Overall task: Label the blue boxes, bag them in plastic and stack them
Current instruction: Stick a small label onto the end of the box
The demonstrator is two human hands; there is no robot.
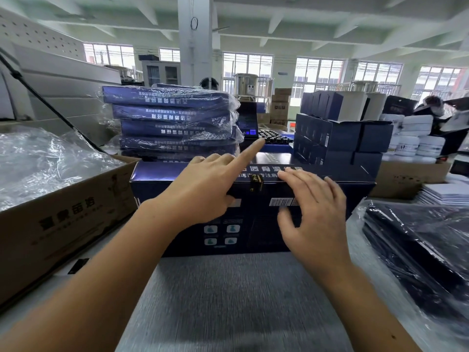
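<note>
A dark blue box (253, 224) stands in front of me on the grey table (241, 301), its printed face tilted towards me. My left hand (203, 189) holds its top edge, thumb on the near face, fingers curled over the top and the index finger sticking out straight. My right hand (312, 212) rests on the same edge with spread, straight fingers, beside a white barcode label (280, 201). Behind the box rises a stack of several blue boxes (175, 123), each wrapped in clear plastic.
A cardboard carton (63, 219) full of clear plastic bags (45, 158) stands at the left. Dark flat items in plastic (418, 245) lie at the right. Behind are stacked dark cartons (340, 133), small bottles (274, 135), white jars (416, 138) and a person (436, 107).
</note>
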